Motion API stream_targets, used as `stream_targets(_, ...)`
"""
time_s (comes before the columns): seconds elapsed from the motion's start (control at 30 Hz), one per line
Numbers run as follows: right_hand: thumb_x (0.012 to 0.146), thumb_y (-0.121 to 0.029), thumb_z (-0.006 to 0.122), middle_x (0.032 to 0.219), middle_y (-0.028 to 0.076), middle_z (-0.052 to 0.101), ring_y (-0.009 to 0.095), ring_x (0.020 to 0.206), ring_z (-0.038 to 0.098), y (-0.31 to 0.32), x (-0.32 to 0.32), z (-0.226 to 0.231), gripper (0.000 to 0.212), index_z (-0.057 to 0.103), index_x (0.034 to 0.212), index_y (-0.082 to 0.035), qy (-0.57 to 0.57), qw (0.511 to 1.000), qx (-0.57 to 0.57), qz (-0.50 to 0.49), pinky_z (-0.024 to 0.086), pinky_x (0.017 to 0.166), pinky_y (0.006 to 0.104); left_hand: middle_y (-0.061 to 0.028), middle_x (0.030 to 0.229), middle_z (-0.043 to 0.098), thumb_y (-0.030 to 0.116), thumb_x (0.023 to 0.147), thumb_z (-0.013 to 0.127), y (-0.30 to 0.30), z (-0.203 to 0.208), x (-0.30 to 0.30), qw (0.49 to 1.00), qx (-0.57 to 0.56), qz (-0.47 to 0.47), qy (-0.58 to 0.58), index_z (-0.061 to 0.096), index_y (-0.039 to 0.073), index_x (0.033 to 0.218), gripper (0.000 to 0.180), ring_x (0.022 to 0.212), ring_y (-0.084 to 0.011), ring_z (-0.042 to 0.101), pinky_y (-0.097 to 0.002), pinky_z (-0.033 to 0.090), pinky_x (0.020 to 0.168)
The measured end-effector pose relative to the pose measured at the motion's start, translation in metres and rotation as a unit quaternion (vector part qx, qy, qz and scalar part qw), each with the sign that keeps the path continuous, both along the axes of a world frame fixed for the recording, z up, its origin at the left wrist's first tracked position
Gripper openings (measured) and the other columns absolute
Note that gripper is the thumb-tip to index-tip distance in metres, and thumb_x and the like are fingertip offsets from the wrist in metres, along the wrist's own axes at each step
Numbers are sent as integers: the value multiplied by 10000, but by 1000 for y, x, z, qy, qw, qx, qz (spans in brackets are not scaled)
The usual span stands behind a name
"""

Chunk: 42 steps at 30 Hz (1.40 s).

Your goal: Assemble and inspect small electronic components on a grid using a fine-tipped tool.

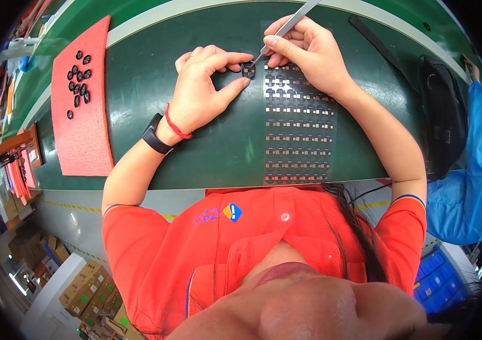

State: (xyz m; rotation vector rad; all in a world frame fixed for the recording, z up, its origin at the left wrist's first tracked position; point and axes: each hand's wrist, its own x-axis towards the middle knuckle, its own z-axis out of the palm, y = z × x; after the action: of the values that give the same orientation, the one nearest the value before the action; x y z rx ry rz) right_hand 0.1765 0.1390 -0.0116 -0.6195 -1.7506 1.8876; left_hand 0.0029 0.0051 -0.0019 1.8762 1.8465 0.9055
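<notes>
While the green counter spreads beneath your left hand and right hand, a pink foam sheet lies well apart to the left of your left fingers. A clear sheet with rows of small parts begins under your right fingers and runs from there toward your body, its long side pointing at you. Your right fingers are closed around silver tweezers, whose shaft slants from your grip down and leftward. Your left fingers pinch a black oval piece, forefinger at its far edge and thumb at its near edge, so it sits right in the gap between them, just left of the clear sheet. Its slightly longer side seems to run from forefinger to thumb. The relation that counts: the piece lies to the left of your right fingers, and the tweezer tips reach its far right edge; whether they touch it, you cannot tell. Left of your left fingers, more black pieces rest scattered on the foam.
</notes>
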Motion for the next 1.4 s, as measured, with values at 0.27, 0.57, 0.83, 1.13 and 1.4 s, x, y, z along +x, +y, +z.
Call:
stream_targets(0.27,893,-105,622,860,105,648,110,718,634,0,0,-2,191,568,1029,18,7,1000,4,2,528,672,228,47,808,587,154,717,745,0,0,0,1000,-12,4,2,692,180,1038,327,840,-143,536,-357,288,937)
stream_targets(0.57,889,-74,615,839,89,636,114,708,626,-1,-3,-2,158,557,1006,15,23,1000,-11,5,525,657,230,47,810,586,142,715,748,2,1,1,1000,-2,2,2,696,180,1036,328,824,-137,538,-357,302,929)
stream_targets(0.83,890,-113,626,852,96,648,103,703,625,1,0,-1,186,577,1022,8,-9,1000,20,10,520,665,221,43,797,584,142,714,748,3,0,0,1000,-4,2,2,700,175,1031,322,821,-137,543,-362,300,942)
stream_targets(1.13,893,-97,617,864,94,646,99,710,621,-1,0,-2,169,572,1017,10,12,999,31,15,516,676,223,41,798,585,146,715,750,2,0,-1,1000,2,2,9,695,171,1038,328,821,-142,544,-363,297,946)
stream_targets(1.4,897,-70,599,880,78,647,98,724,626,-6,4,1,151,566,1026,-1,-7,995,101,11,516,687,230,40,803,589,160,713,754,2,0,-1,1000,1,4,10,691,169,1019,312,826,-143,541,-357,302,928)
